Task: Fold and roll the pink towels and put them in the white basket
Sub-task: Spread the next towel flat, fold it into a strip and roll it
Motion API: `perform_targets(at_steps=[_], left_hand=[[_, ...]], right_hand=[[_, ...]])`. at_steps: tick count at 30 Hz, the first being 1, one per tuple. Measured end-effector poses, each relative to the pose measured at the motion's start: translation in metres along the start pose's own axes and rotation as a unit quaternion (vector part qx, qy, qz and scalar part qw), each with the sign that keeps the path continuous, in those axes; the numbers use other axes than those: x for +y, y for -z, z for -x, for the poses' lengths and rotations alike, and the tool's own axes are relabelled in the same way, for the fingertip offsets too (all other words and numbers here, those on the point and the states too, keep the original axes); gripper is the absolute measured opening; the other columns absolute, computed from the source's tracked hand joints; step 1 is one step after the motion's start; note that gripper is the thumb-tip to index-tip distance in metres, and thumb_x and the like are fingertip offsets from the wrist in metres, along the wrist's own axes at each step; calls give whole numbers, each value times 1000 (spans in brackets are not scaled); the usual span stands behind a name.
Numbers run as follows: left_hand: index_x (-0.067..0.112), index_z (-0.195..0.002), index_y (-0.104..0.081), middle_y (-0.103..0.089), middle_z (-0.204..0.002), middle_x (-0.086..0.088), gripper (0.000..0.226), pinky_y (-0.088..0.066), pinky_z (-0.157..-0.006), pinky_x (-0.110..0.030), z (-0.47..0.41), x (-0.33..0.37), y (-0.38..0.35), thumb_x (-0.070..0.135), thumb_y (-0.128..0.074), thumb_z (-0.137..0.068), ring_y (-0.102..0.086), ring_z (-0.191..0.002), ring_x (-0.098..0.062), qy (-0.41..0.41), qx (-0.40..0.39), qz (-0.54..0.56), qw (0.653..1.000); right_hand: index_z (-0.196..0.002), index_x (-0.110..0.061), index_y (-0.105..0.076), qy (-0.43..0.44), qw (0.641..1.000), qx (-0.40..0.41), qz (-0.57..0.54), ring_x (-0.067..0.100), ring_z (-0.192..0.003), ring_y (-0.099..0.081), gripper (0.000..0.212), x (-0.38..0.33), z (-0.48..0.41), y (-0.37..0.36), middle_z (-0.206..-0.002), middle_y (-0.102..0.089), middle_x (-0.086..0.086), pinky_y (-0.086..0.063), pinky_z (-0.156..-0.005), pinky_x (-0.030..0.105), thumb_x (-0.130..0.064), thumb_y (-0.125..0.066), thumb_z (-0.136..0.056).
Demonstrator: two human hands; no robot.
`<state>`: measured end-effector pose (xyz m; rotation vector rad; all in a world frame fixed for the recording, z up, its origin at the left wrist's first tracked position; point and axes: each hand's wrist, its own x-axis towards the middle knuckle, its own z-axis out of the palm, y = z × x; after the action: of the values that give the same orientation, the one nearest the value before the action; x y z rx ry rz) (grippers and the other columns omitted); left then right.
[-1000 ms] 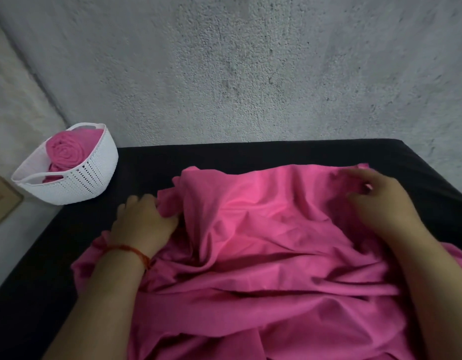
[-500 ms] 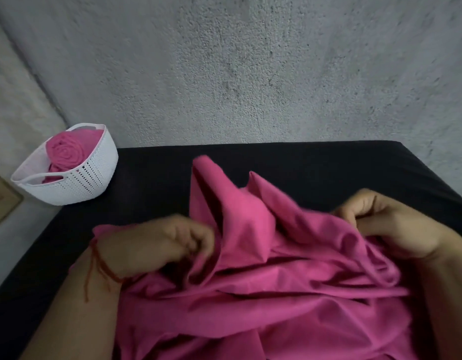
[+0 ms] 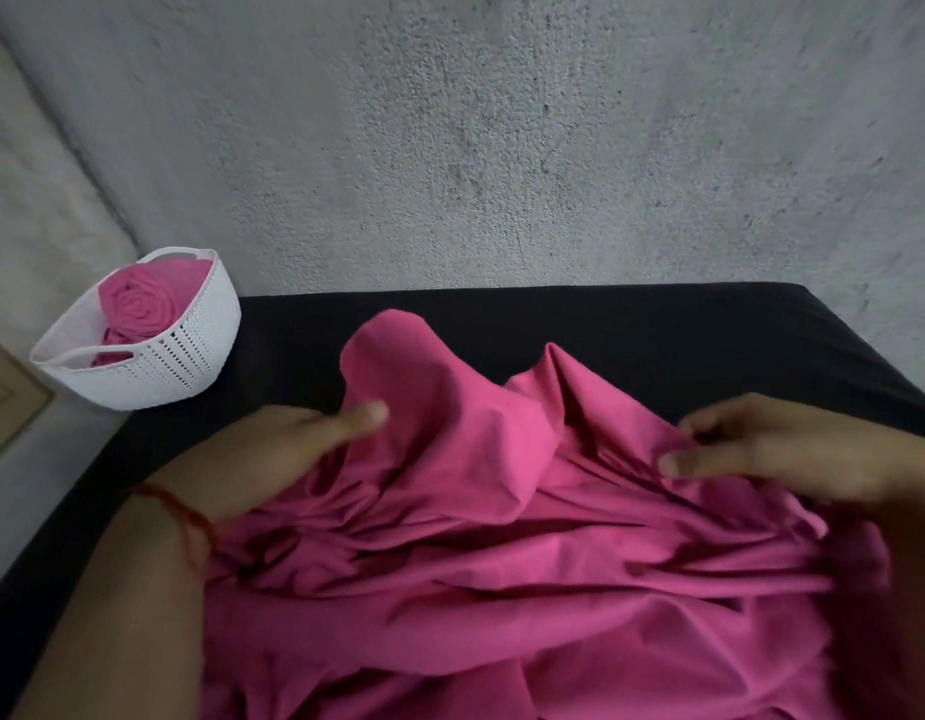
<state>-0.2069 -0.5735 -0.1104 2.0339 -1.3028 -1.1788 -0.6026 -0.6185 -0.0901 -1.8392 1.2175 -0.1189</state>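
Your left grip (image 3: 294,449) pinches the pink towel (image 3: 502,537) w/ thumb on top, fingers hidden under the fold; a peak of cloth stands up just above that thumb; your right grip (image 3: 761,449) pinches a crease on the towel's right side btwn thumb & curled fingers; the rest lies crumpled on the black bench (image 3: 657,324) btwn both grips & toward you; white basket (image 3: 179,366) sits at the far-left bench corner, well apart, w/ a rolled towel (image 3: 138,304) inside.

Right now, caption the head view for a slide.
Left hand and right hand hold crumpled pink cloth towel on black surface; white perforated basket holds rolled pink towel.
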Motion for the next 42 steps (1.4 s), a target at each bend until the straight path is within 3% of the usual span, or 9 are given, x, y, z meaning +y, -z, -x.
perform_targets(at_steps=[3, 6, 8, 10, 16, 21, 31, 39, 42], left_hand=[[26, -89, -84, -81, -90, -4, 16, -57, -94, -36, 2, -2, 4, 41, -81, -85, -77, -85, -19, -18, -7, -35, 999], [15, -82, -79, -76, -81, -12, 26, -55, -85, -43, -4, -12, 20, 40, -75, -87, -72, -82, -34, -47, 183, -97, 977], [14, -80, -75, -65, -83, -19, 30, -52, -80, -51, -11, -23, 29, 41, -63, -87, -61, -83, -47, -78, 420, -226, 876], [16, -89, -77, -56, -90, -24, 16, -47, -77, -54, -9, -20, 21, 28, -66, -89, -53, -85, -50, -71, 520, -334, 783], [25, -73, -76, -67, -65, 0, 21, -54, -71, -39, 4, -14, 21, 40, -74, -88, -65, -71, -27, -45, 311, -296, 902], [7, -81, -72, -75, -66, -3, 25, -49, -67, -32, -1, 0, 10, 16, -57, -99, -64, -52, -18, -48, 200, -68, 976], [19, -108, -73, -72, -98, -8, 25, -56, -94, -40, -56, 13, 47, 24, -53, -95, -66, -92, -29, -177, 461, 163, 854], [18, -166, -5, -44, -139, -39, 100, -35, -115, -56, -159, 38, 21, 46, -66, -92, -42, -133, -52, -111, 408, -173, 890], [21, -166, 5, -41, -152, -30, 112, -33, -116, -57, -176, 7, -12, 64, -63, -88, -40, -140, -47, -68, 353, -260, 896]], right_hand=[[-74, -9, -70, -2, 981, 167, -96, 23, -52, -46, 30, 13, -16, 24, -65, -56, 28, -38, -52, 27, -35, -79, -88], [-84, -22, -78, -48, 908, 397, 123, 28, -65, -64, 36, 33, -32, 38, -82, -71, 12, -53, -64, 38, -52, -65, -98], [-102, -28, -76, -74, 811, 539, 216, 38, -79, -64, 46, 54, -41, 59, -90, -69, 5, -54, -71, 48, -64, -48, -99], [-111, -30, -70, -97, 829, 519, 187, 41, -78, -66, 40, 57, -39, 59, -84, -69, 6, -57, -69, 49, -60, -47, -95], [-86, -21, -72, -76, 903, 420, -46, 23, -50, -65, 21, 25, -36, 45, -64, -73, 11, -55, -64, 36, -16, -52, -90], [-83, -13, -61, -9, 872, 364, -327, 26, -64, -76, 25, 27, -52, 39, -88, -79, 17, -57, -56, 27, -5, -47, -102], [-125, -22, -71, 150, 666, 561, -468, 20, -105, -72, 36, 34, -82, 76, -121, -75, 9, -55, -100, 31, -9, -53, -98], [-166, -45, -3, 60, 836, 517, -176, 24, -149, -44, 108, 68, -164, 125, -165, -41, 9, -34, -126, 43, -31, -74, -86], [-170, -21, -5, 29, 902, 430, -7, 27, -156, -31, 114, 101, -177, 99, -171, -29, 13, -25, -128, 38, -26, -84, -88]])
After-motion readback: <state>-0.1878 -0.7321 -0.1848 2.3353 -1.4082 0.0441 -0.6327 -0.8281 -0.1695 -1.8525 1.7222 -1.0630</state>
